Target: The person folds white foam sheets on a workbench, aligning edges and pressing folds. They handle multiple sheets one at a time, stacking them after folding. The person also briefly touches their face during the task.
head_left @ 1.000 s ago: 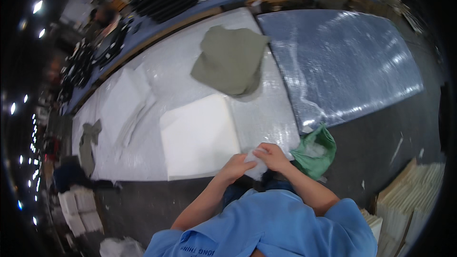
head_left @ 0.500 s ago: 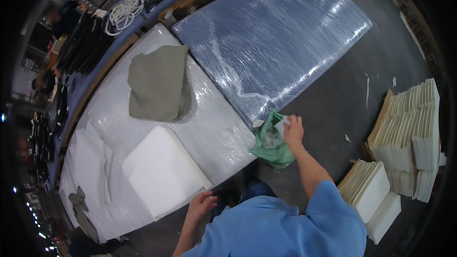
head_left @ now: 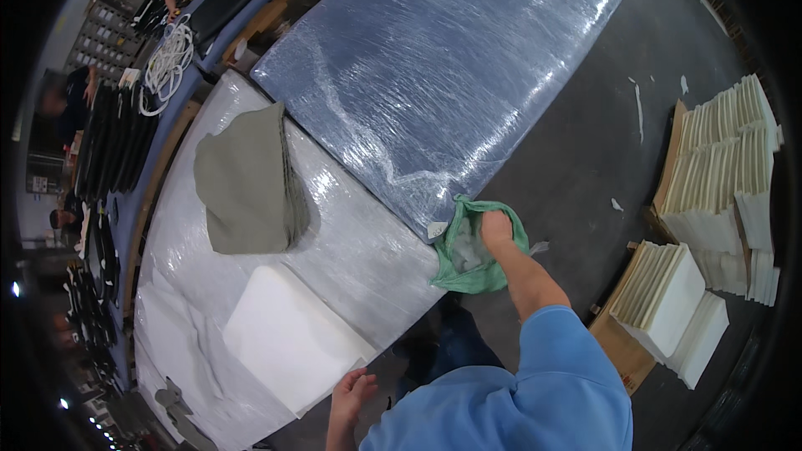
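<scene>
My right hand (head_left: 496,229) reaches down into the mouth of a green bag (head_left: 476,274) that hangs at the corner of a blue table wrapped in clear film (head_left: 434,75). Crumpled clear plastic lies inside the bag, and my fingers are hidden in it. My left hand (head_left: 351,389) is low at the near edge of the white film-wrapped table (head_left: 359,234), fingers apart and holding nothing, beside the corner of a white foam block (head_left: 288,338). A stack of olive-grey fabric pieces (head_left: 246,179) lies farther back on that table.
Stacks of white foam sheets (head_left: 718,184) stand on pallets on the dark floor to my right, with a nearer stack (head_left: 664,305). A coil of white rope (head_left: 167,63) and black items (head_left: 117,142) lie on a blue bench at the far left. Other people work behind it.
My right hand left the white table's near edge and went right into the green bag. My left hand dropped to the edge by the foam block. The view swung right.
</scene>
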`<state>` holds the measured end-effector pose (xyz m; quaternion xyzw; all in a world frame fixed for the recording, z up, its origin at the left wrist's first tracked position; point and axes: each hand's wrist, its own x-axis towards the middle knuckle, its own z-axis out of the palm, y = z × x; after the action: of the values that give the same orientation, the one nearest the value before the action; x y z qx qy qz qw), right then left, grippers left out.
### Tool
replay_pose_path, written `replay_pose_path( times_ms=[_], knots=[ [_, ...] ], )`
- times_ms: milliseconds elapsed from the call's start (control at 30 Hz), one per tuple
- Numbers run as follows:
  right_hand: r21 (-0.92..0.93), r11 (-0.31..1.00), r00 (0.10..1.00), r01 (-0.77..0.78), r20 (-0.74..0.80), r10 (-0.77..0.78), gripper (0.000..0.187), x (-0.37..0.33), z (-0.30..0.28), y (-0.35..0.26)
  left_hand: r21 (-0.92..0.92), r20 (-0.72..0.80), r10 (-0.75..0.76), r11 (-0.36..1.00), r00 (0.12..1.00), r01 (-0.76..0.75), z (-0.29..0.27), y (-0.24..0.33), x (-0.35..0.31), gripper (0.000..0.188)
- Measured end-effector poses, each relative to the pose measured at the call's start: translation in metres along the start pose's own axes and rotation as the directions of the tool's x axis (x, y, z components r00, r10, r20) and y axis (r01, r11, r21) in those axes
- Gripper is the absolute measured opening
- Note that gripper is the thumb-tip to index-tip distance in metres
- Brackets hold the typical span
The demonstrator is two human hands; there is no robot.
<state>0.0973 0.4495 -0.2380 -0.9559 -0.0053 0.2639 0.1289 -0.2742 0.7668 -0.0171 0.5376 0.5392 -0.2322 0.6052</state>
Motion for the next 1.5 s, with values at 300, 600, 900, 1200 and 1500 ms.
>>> replay_pose_path(
  times_ms=[300,600,900,1200,1500],
  knots=[
    [-0.016,0.999,0.955,-0.044,0.292,0.047,0.046,0.011,0.024,-0.010,0.005,0.058,-0.018,1.000,0.998,0.017,0.012,-0.005,0.004,0.038],
    [0.611,0.771,0.982,-0.182,0.068,0.177,0.032,0.001,0.020,-0.013,0.116,0.080,0.019,0.993,0.997,-0.028,0.020,0.010,-0.001,0.038],
    [0.922,-0.249,0.943,-0.297,0.324,0.075,0.021,-0.070,-0.020,0.032,0.157,0.135,0.033,0.986,0.990,-0.054,0.035,0.020,0.014,0.037],
    [0.950,-0.150,0.946,-0.275,0.239,-0.221,0.009,-0.127,-0.051,-0.028,0.119,0.340,0.296,0.928,0.893,-0.352,0.102,0.077,0.019,0.047],
    [0.928,-0.210,0.899,-0.309,0.213,-0.382,0.010,-0.194,-0.050,-0.105,-0.082,0.230,0.403,0.915,0.886,-0.395,0.126,0.119,0.030,0.030]
  ],
)
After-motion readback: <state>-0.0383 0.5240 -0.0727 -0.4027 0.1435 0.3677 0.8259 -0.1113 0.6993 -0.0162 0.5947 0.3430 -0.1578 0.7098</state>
